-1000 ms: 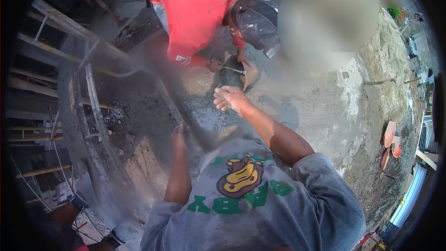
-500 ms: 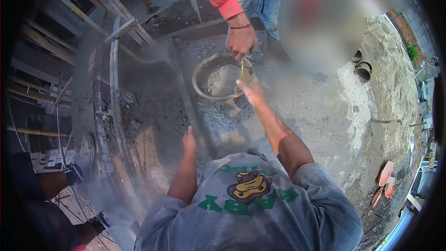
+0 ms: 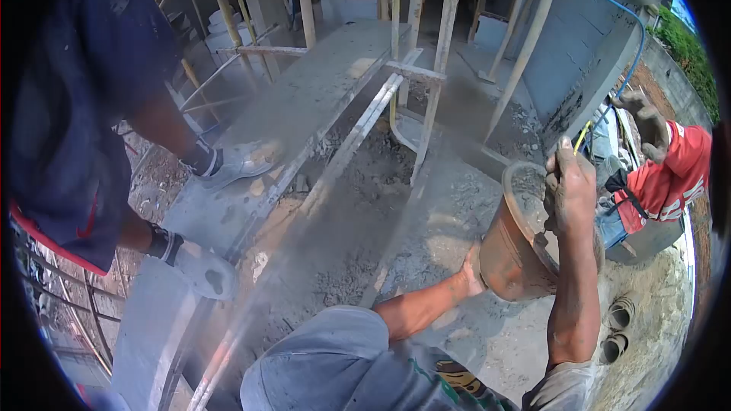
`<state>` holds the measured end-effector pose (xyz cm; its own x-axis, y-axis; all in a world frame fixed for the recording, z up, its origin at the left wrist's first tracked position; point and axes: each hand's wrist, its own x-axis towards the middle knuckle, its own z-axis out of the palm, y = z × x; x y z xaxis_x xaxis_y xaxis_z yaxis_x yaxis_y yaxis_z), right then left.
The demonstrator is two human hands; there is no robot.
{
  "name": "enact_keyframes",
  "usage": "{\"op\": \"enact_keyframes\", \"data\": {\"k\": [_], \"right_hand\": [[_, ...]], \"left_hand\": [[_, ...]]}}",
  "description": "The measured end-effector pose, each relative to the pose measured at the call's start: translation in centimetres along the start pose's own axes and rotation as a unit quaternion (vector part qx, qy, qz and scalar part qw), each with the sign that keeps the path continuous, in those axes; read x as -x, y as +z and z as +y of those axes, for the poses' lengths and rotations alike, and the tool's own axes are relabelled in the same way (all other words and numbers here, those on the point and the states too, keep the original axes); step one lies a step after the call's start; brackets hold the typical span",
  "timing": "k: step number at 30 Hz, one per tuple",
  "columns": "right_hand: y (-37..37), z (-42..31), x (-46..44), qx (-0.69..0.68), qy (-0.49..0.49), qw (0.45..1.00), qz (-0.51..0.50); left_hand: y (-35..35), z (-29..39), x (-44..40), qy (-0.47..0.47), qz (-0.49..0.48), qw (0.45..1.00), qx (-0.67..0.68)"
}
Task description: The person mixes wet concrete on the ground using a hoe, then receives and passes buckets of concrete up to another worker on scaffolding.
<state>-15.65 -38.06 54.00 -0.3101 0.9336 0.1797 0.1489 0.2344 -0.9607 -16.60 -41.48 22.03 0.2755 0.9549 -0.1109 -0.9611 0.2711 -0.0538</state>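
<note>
A brown bucket (image 3: 518, 255), smeared with wet cement and tilted, hangs off the ground in front of me. My right hand (image 3: 571, 183) is closed on its thin yellow handle, above the rim. Against the bucket's lower left side rests my left hand (image 3: 474, 270), its fingers partly hidden behind the bucket. Grey material shows inside the rim. Just right of my right hand is a co-worker's dirty hand (image 3: 647, 125) with a red sleeve (image 3: 674, 175), apart from the bucket.
At the left a person in dark clothes stands with both shoes (image 3: 202, 270) on a concrete ledge (image 3: 266, 137). Bamboo poles and a wooden frame (image 3: 415, 72) rise ahead. Two short pipes (image 3: 613, 348) lie at the lower right. A blue hose (image 3: 636, 53) hangs at the upper right.
The view has swung left. The bucket has been lifted and tilted, my left hand has come against its side, and the co-worker's hand has let go of the handle.
</note>
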Motion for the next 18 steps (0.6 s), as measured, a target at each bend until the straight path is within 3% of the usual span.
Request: {"op": "enact_keyframes", "data": {"k": [1,3,7,13,15,17,18], "right_hand": [[0.3,0.4,0.4,-0.003,0.029,1.0,-0.002],[0.8,1.4,1.6,0.025,-0.029,0.999,-0.004],[2.1,1.6,2.9,0.004,0.001,0.995,-0.097],[5.8,-3.6,3.1,0.042,-0.133,0.976,-0.17],[7.1,-5.9,2.6,0.041,-0.2,0.963,-0.178],[8.2,-8.5,2.2,0.112,-0.35,0.913,-0.18],[8.4,-10.3,2.4,0.101,-0.29,0.931,-0.196]], "left_hand": [[-0.3,-0.5,0.7,0.003,-0.014,1.0,0.016],[0.1,-0.4,2.4,0.047,-0.014,0.999,0.017],[1.8,0.9,5.8,0.14,0.011,0.99,-0.006],[5.2,5.5,7.9,0.283,0.031,0.958,-0.027],[8.7,7.7,8.7,0.358,-0.005,0.932,-0.055],[10.6,9.9,9.2,0.403,-0.079,0.909,-0.073],[10.7,11.6,9.2,0.418,-0.104,0.898,-0.085]]}}
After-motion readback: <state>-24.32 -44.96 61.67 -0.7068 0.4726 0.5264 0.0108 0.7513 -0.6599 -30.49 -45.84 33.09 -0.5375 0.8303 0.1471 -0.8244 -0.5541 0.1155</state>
